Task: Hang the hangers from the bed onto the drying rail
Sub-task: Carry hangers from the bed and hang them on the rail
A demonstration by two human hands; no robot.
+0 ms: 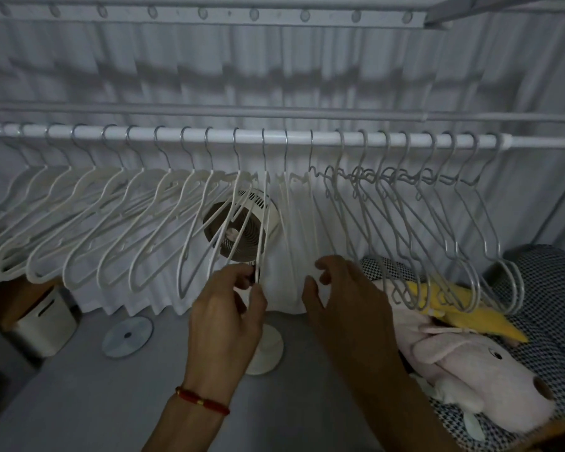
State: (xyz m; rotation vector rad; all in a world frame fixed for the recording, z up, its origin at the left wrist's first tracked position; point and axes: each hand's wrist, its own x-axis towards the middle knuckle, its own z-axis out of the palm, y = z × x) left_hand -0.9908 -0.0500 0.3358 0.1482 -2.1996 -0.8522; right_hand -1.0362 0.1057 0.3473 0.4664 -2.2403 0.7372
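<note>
Left hand [229,308] pinches white hanger [258,223] hooked on rail [274,137].

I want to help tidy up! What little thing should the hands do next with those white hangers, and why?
Probably slide the white hanger that the left hand pinches at its bottom edge a little leftward along the drying rail. The hangers in the middle look bunched closer than the evenly spaced ones further left. The right hand holds nothing and hovers by the neighbouring ones, so it could space those next.

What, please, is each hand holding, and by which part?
Left hand pinches a white hanger at its lower end. Right hand holds nothing.
</note>
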